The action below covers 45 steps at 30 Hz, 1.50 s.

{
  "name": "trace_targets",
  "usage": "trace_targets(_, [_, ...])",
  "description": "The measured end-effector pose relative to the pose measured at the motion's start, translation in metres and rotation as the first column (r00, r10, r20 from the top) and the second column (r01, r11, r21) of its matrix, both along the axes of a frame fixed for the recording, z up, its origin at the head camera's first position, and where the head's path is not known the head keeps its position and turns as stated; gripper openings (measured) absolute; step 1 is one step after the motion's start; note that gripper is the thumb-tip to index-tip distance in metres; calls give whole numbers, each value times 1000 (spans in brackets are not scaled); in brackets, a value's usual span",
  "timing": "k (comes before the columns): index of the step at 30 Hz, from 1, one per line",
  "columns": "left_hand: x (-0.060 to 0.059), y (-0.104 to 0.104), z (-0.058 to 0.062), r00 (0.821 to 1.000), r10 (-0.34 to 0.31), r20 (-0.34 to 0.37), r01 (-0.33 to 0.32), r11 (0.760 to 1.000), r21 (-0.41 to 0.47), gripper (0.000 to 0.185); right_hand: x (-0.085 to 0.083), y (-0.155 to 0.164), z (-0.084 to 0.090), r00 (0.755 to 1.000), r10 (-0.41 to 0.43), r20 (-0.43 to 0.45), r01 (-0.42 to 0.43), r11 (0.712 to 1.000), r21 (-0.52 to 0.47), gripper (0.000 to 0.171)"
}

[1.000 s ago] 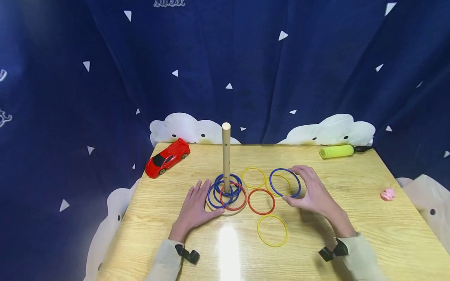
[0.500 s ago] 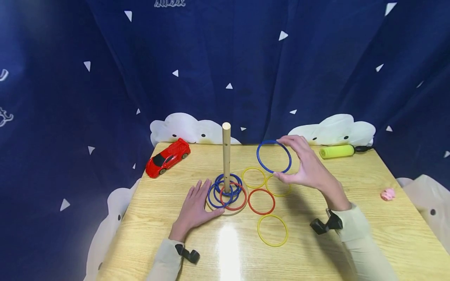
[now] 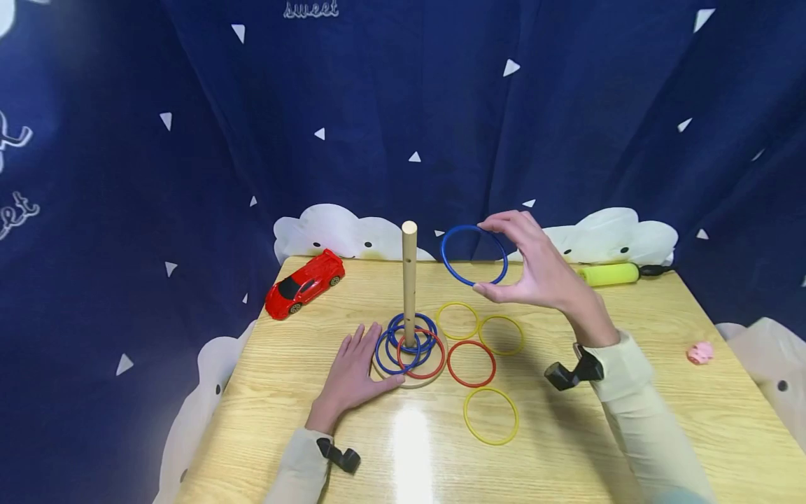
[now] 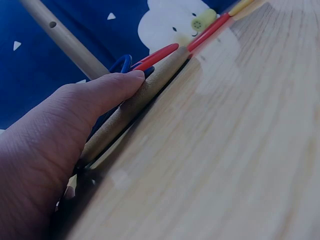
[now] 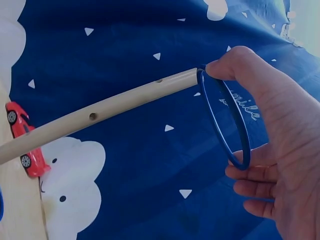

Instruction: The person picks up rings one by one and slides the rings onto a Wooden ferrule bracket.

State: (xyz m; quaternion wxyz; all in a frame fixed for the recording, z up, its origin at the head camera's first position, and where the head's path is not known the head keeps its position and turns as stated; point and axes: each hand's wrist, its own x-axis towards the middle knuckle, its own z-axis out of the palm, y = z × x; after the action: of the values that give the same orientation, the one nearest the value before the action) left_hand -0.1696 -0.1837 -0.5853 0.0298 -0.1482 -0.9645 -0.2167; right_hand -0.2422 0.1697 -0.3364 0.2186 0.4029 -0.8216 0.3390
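Note:
My right hand holds a blue ring between thumb and fingers, lifted in the air just right of the top of the wooden peg. In the right wrist view the same blue ring stands close to the tip of the peg. My left hand lies flat on the table, its thumb touching the edge of the round wooden base. Several blue rings and a red one lie stacked around the peg on the base.
Two yellow rings, a red ring and another yellow ring lie loose on the wooden table. A red toy car sits back left, a yellow-green cylinder back right, a small pink toy far right.
My right hand has lifted the blue ring off the table and carried it up and to the left, toward the peg's top. The left hand has stayed by the base.

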Motion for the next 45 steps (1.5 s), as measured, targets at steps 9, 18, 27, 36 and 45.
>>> trace_targets(9, [0, -1, 0, 1000, 2, -5, -2, 1000, -11, 123, -9, -17, 20, 998, 55, -39, -58, 995, -77, 79])
trace_targets(18, [-1, -1, -1, 1000, 0, -5, 0, 1000, -12, 123, -15, -45, 35, 987, 123, -99, -134, 985, -109, 81])
trace_targets(27, [-1, -1, 0, 1000, 0, -6, 0, 1000, -7, 121, -17, -60, 17, 990, 109, -85, -108, 994, 13, 85])
trace_targets(36, [0, -1, 0, 1000, 1, 15, -1, 1000, -12, 122, -12, -58, -18, 997, 81, 8, -82, 994, 67, 87])
trace_targets(45, [1, 1, 1, 1000, -8, -25, 8, 1000, -5, 122, -8, -55, -61, 997, 22, 78, -34, 987, 155, 90])
